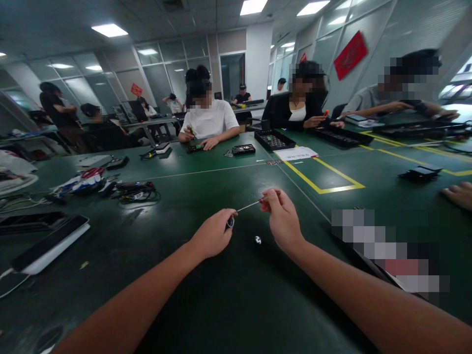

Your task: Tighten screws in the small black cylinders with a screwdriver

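Observation:
My left hand is closed in a pinch on a small dark round part just above the green table. My right hand is closed too, its fingertips gripping the far end of a thin pale wire or pin. The wire runs from the right fingertips down to the round part, so both hands are joined by it. On the table between the hands lies a tiny white and black piece. What exactly the thin wire is cannot be made out.
A flat black and white device lies at the left, cables and small tools behind it. Yellow tape marks a box at the right. Another person's fingers rest at the right edge. Several people work at the far side with black trays.

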Action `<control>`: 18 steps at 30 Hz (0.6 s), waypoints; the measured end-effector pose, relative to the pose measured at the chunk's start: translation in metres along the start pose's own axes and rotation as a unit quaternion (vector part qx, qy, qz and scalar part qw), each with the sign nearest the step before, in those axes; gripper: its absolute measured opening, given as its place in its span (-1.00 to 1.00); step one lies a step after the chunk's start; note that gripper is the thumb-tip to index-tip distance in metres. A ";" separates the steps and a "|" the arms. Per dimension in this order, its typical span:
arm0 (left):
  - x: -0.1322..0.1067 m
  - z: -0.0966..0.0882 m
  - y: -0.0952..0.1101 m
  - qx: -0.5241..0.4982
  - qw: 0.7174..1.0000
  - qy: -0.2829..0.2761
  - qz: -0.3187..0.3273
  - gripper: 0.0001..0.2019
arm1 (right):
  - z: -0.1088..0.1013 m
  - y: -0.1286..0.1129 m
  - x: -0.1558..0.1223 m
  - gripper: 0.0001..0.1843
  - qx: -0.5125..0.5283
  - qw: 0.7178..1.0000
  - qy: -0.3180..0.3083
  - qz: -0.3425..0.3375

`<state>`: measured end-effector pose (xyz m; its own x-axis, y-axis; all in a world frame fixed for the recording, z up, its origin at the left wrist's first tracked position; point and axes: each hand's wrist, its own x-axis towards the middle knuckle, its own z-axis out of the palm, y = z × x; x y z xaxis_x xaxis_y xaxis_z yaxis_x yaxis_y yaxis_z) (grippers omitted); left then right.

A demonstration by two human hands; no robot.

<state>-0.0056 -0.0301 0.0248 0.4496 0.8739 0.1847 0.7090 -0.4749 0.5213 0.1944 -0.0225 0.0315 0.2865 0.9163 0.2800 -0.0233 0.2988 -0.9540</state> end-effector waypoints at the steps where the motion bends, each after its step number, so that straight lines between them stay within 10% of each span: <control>1: -0.001 0.000 0.003 0.005 1.000 -0.012 -0.007 -0.63 | -0.001 -0.001 0.000 -0.71 0.005 1.000 0.007 -0.007; 18: 0.009 0.016 0.040 0.091 0.986 -0.130 0.048 -0.77 | -0.001 -0.006 0.000 -0.70 0.016 1.000 -0.003 -0.015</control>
<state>0.0356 -0.0424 0.0335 0.6264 0.7795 -0.0059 0.7318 -0.5854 0.3491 0.1955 -0.0244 0.0369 0.2822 0.9081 0.3094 -0.0451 0.3348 -0.9412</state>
